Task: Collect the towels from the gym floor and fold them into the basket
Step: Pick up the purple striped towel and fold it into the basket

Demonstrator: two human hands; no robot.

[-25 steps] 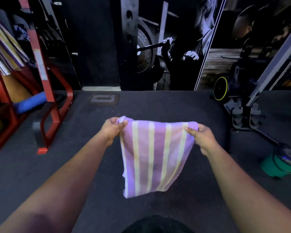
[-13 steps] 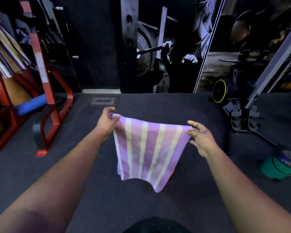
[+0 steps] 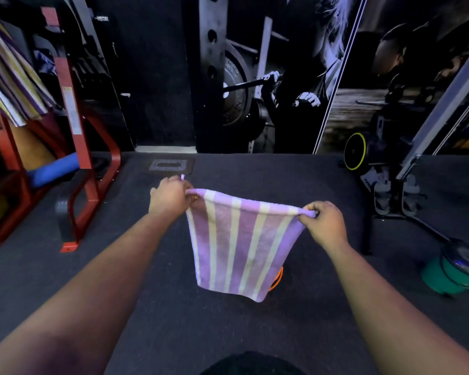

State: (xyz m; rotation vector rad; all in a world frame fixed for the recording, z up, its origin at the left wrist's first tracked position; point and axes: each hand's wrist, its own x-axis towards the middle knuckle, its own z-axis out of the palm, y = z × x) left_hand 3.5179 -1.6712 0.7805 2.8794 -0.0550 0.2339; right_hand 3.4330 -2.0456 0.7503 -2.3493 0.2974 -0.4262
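A purple towel with pale yellow stripes (image 3: pixel 238 242) hangs folded in the air in front of me, above the dark gym floor. My left hand (image 3: pixel 169 197) pinches its upper left corner. At the upper right corner my right hand (image 3: pixel 326 223) grips the folded top edge with curled fingers. The towel's lower edge dangles free. A small orange object (image 3: pixel 278 277) peeks out on the floor behind the towel's lower right; most of it is hidden. No basket can be made out.
A red metal rack (image 3: pixel 76 147) stands at the left with a striped towel (image 3: pixel 8 74) draped on it and a blue roll (image 3: pixel 52 171) beneath. A green weight (image 3: pixel 450 274) lies at the right, near a machine's black frame (image 3: pixel 390 196).
The towel has been raised and its top edge pulled straight between both hands. My right hand, open-fingered half a second ago, has curled round the right corner.
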